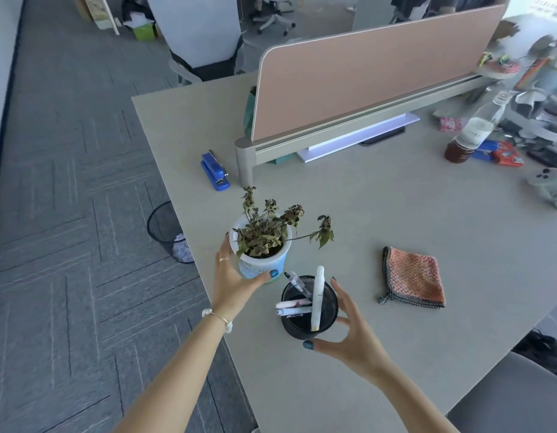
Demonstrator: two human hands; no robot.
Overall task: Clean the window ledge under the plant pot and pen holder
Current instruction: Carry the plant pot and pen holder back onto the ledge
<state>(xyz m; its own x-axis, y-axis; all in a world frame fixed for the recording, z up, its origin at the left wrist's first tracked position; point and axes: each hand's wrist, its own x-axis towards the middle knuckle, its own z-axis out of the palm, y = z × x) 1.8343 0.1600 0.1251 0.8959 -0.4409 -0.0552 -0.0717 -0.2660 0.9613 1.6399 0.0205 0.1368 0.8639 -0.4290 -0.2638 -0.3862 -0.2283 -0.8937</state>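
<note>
A white and blue plant pot [261, 264] with a wilted plant stands near the left edge of the grey desk [380, 214]. My left hand [236, 281] wraps around its left and front side, thumb on the front. Just to the right and nearer stands a black mesh pen holder [309, 307] with several pens in it. Around its right and near side curls my right hand [349, 335], fingers spread; thumb and fingertips touch the mesh. A folded orange knitted cloth [411, 278] lies flat on the desk to the right, untouched.
A blue stapler [214, 171] lies beyond the pot by the pink desk divider [374, 76]. A bottle [475, 129], snack packs and clutter fill the far right. A mesh waste bin [171, 231] stands on the carpet left of the desk. A grey chair [514, 401] sits at lower right.
</note>
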